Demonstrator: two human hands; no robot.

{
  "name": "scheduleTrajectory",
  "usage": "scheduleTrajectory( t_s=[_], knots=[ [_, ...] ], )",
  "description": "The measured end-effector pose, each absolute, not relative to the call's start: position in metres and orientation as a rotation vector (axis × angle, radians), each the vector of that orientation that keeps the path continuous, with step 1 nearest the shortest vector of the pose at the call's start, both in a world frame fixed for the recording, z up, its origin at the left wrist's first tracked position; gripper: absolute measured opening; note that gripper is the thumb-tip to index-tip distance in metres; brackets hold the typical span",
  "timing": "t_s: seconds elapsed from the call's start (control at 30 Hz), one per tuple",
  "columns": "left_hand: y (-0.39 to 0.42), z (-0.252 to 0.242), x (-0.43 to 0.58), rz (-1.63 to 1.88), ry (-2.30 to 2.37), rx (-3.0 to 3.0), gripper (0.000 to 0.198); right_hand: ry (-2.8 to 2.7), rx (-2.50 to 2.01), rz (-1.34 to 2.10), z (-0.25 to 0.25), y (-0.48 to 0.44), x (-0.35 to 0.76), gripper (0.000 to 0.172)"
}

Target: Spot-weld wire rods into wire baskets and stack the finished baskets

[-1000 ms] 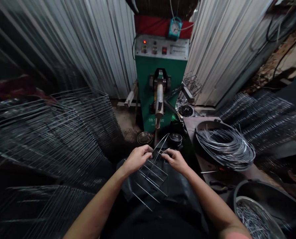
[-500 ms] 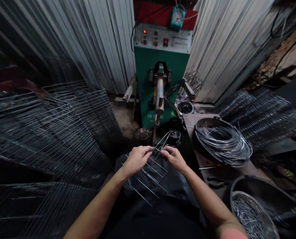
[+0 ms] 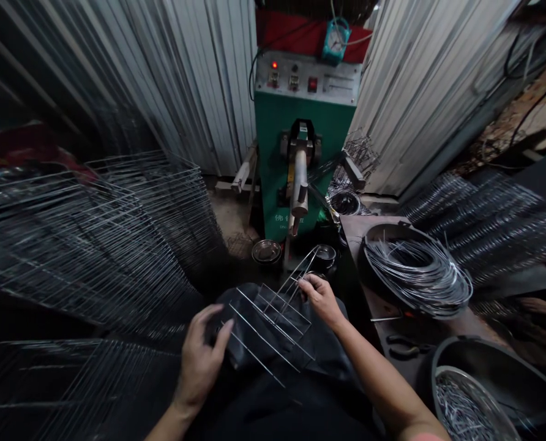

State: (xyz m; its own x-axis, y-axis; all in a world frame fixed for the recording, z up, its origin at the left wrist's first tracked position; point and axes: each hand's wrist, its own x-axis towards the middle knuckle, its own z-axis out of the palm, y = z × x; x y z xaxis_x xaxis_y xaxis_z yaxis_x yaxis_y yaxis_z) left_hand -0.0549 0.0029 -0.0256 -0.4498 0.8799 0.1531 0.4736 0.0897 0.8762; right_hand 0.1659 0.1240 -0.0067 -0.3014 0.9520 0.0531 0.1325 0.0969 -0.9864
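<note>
our left hand (image 3: 202,361): open, fingers spread, off the rack, just beside it
our right hand (image 3: 319,300): clamped on the far end of the wire rack (image 3: 264,338)
rack: across our black apron (image 3: 328,349)
so far: rack looks whole, stacked racks (image 3: 93,245) at left
left: wire coil (image 3: 415,275) at right

My silver wire rack (image 3: 264,337) makes a ladder-like grid of parallel rods over the glossy black cloth (image 3: 332,361) on my lap. Ahead, the green welding machine (image 3: 273,159) carries a pale grey control panel (image 3: 332,82) with a glowing red lamp and red switch, below a red board (image 3: 291,33). The grey corrugated metal wall (image 3: 199,79) runs in vertical stripes, and the silver wire coil (image 3: 415,275) forms bright concentric loops.
</note>
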Motion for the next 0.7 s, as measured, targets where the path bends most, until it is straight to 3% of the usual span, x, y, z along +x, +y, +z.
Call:
scheduleTrajectory(
  t_s=[0.13,0.23,0.4,0.7],
  knots=[
    [-0.031,-0.071,-0.048,1.135,1.765,1.121,0.051,-1.506,-1.097,1.326,-0.005,0.124,0.161,0.032],
    [-0.026,-0.075,-0.022,1.079,1.593,1.149,0.059,-1.405,-1.062,1.361,-0.007,0.126,0.159,0.032],
    [-0.003,-0.055,0.002,1.212,1.623,1.055,0.043,-1.235,-1.036,1.431,-0.012,0.136,0.167,0.031],
    [0.053,-0.031,-0.011,1.215,1.556,1.121,0.037,-1.067,-0.992,1.447,-0.009,0.175,0.173,0.031]
  ],
)
